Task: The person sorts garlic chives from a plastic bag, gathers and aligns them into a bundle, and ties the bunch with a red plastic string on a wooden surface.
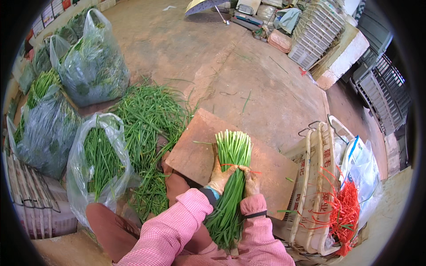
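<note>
A thick bunch of green leafy stalks, perhaps garlic chives (pixel 233 149), lies over a wooden board (pixel 196 143), its pale cut ends pointing away from me. A red plastic tie (pixel 228 164) crosses the bunch below those ends. My left hand (pixel 219 176) grips the bunch from the left, its thumb over the stalks. My right hand (pixel 251 181) holds the right side, with the fingertips at the tie and a red end sticking out past them. The two hands nearly meet on top of the stalks. The leaves hang down between my forearms towards my lap.
Loose green leaves (pixel 149 113) are heaped left of the board. Beyond stand clear plastic bags of greens (pixel 96 66), and an open bag of chives (pixel 103 159) is nearer. At right, red plastic strips (pixel 346 209) hang on stacked plastic crates (pixel 308 186). An umbrella (pixel 203 6) lies far ahead.
</note>
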Tool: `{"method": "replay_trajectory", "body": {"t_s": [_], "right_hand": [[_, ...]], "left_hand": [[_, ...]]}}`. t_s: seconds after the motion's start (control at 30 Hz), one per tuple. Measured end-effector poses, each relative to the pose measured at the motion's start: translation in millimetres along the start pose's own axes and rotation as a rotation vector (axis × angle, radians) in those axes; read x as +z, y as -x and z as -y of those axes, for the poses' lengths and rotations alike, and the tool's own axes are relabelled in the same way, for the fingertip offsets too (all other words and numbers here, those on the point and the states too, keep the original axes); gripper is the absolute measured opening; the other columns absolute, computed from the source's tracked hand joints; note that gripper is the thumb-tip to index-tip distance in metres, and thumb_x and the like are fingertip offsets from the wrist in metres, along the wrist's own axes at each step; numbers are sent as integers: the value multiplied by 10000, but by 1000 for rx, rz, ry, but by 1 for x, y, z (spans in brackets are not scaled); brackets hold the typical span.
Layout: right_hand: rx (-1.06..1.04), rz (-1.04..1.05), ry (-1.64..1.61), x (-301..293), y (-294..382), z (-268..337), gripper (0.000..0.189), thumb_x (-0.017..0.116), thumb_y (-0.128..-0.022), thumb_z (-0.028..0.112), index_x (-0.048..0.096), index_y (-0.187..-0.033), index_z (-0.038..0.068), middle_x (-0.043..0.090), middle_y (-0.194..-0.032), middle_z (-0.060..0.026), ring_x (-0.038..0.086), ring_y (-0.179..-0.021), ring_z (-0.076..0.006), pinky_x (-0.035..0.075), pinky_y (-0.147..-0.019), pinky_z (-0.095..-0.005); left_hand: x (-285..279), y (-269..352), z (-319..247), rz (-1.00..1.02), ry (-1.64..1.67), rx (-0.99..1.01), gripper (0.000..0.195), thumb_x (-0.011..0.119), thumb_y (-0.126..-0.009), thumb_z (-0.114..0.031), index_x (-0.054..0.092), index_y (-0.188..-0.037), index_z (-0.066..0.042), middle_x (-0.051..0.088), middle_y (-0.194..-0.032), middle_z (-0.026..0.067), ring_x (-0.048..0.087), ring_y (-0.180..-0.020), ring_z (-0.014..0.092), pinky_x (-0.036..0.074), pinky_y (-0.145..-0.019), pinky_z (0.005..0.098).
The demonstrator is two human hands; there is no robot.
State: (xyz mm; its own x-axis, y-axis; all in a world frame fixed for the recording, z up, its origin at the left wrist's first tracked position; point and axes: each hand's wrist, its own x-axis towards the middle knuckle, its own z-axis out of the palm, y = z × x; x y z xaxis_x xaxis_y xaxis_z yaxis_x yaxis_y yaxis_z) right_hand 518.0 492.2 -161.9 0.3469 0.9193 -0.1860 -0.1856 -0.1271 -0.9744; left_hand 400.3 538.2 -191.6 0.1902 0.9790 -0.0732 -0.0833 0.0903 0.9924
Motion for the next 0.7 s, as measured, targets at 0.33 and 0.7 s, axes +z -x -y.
{"method": "replay_trajectory", "body": {"t_s": [0.33,0.7], "right_hand": [[215,392,1127,77,23,183,224,562,-844,254,655,-930,69,648,-813,-76,583,-721,-134,473,-679,-284],[678,999,2044,147,-94,70,402,592,-731,380,625,-1021,103,629,-993,-86,573,-872,-253,444,-794,-356]], "left_hand": [[-4,81,-116,232,1455,-773,567,700,-682,-452,528,-1125,-142,582,-1066,36,542,-981,217,429,-860,401],[30,84,-56,365,1971,-676,605,539,-775,-542,480,-1184,-101,527,-1157,86,518,-1021,247,427,-890,395]]}}
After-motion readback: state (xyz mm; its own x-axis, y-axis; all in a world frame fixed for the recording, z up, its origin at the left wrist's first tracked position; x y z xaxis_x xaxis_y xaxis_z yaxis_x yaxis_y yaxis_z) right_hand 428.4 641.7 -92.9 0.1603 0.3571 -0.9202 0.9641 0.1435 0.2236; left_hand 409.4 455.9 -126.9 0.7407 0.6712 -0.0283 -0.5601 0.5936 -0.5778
